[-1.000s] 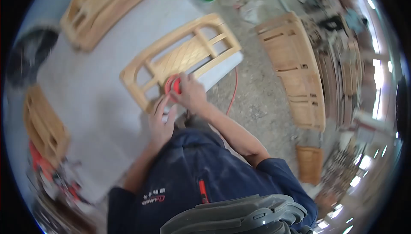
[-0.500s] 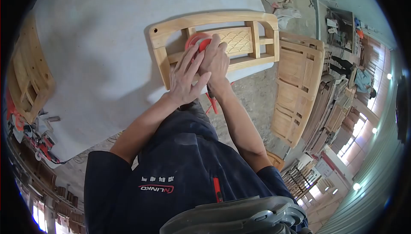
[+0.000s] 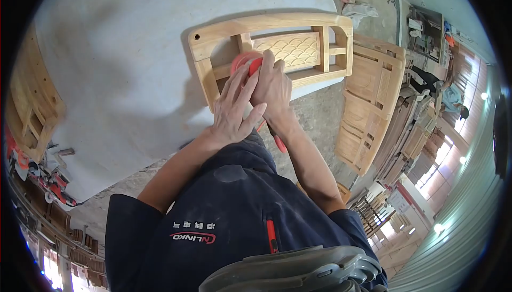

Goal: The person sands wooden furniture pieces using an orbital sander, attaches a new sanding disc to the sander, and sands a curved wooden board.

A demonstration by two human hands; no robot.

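Note:
A red power sander (image 3: 244, 61) rests on the lower left part of a pale wooden frame (image 3: 266, 22), which has a panel carved in a scale pattern (image 3: 294, 52). My right hand (image 3: 272, 90) wraps round the sander's body from the right. From the left, my left hand (image 3: 233, 106) lies against the sander with its fingers long and its thumb toward my right hand. Both hands hide much of the tool. Below my right wrist, a dark and red end piece (image 3: 278, 141) of the tool or its lead shows.
The frame lies on a pale-covered table (image 3: 122, 78), overhanging its right edge. A larger wooden panel (image 3: 373, 94) stands to the right. Another wooden frame (image 3: 34, 100) sits at the left edge, near red tools (image 3: 50, 182). A person (image 3: 452, 99) is far right beside stacked boards (image 3: 410, 132).
The sander and both my hands have moved slightly down toward the frame's lower rail, uncovering more of the carved panel. The red end piece below my wrist has swung right.

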